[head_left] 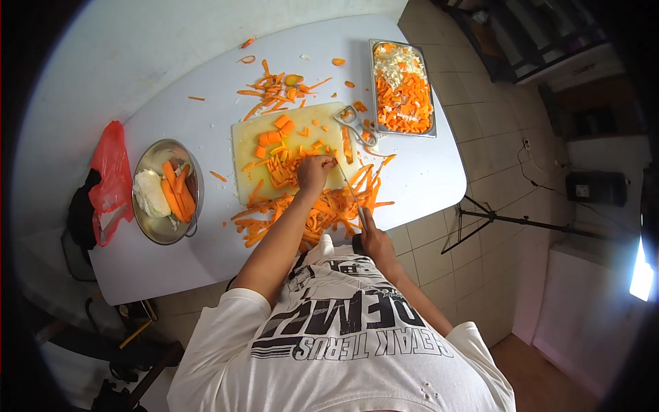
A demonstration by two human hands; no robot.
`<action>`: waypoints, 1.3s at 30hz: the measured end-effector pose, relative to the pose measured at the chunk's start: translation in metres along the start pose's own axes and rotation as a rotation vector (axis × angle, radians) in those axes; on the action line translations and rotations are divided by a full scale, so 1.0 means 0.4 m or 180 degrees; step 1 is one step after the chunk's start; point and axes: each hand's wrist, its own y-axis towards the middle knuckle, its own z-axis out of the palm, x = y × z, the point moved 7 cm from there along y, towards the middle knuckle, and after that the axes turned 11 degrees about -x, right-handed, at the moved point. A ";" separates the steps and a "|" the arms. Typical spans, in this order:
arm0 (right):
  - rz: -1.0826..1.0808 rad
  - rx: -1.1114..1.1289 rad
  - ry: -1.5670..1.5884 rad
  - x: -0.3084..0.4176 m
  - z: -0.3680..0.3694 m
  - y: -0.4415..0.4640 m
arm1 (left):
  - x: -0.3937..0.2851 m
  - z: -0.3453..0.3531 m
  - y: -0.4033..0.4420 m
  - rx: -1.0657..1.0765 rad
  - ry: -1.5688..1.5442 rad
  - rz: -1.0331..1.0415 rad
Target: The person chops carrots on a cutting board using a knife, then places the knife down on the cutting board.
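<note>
My right hand [376, 242] is wrapped round the handle of a knife [351, 187], whose blade points up and left across the right part of the cutting board [244, 132]. Curled beside the blade, my left hand [315, 173] pinches a piece of carrot at its fingertips, partly hidden by the fingers. Cut carrot strips [280, 172] lie on the board to the left of that hand. Thicker carrot chunks [273, 137] sit farther up the board. Orange peelings [329, 214] are heaped along the board's near edge, under my left forearm.
A metal bowl [196, 199] at left holds whole carrots [176, 192] and a cabbage piece [151, 192]. A metal tray [435, 130] of chopped carrot and pale shreds stands at far right. A peeler [355, 126] rests at the board's upper right corner. A red plastic bag [111, 175] lies at the left edge.
</note>
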 end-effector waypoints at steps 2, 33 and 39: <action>0.0024 0.0012 -0.0011 -0.003 0.016 0.021 | -0.007 -0.003 -0.009 0.0062 -0.0007 -0.0024; 0.0286 -0.0491 0.1204 -0.019 -0.150 -0.067 | -0.126 0.017 0.077 -0.0114 -0.0098 0.0806; -0.0280 -0.0283 0.0583 -0.013 -0.158 -0.073 | 0.019 -0.180 0.062 -0.1075 -0.0696 0.0029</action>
